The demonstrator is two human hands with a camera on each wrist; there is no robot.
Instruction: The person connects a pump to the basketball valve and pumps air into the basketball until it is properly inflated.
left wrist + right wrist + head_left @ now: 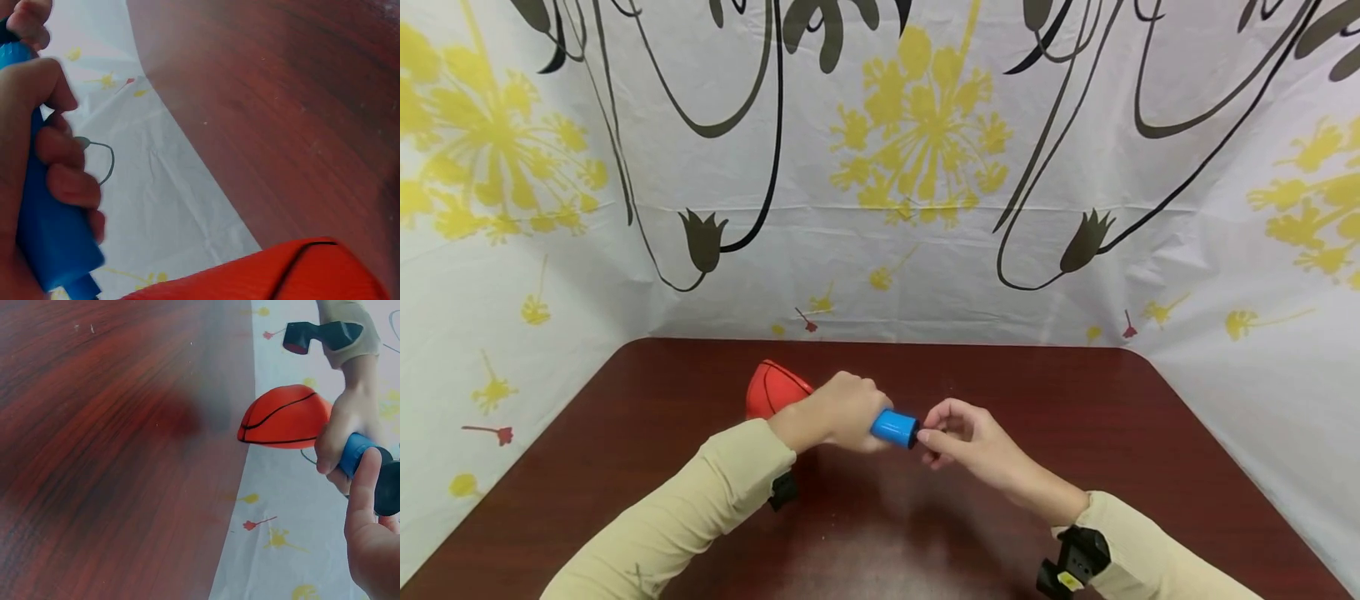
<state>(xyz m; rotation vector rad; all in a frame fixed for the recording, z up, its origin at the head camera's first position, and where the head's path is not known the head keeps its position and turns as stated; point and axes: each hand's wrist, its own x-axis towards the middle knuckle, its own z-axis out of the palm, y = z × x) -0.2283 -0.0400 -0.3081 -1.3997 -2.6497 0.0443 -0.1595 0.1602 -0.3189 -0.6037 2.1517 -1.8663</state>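
Observation:
My left hand grips a blue hand pump, its fingers curled round the barrel in the left wrist view. My right hand holds the pump's black handle at the near right end, seen in the right wrist view with a finger along it. A red-orange ball with black lines, dented and partly flat in shape, hangs at the other end of the pump, beyond my left hand. Where the nozzle meets the ball is hidden.
Below the hands lies a dark reddish wooden table with rounded far corners. A white sheet printed with yellow flowers and dark stems hangs behind and at both sides. Black wrist cameras sit on the cuffs.

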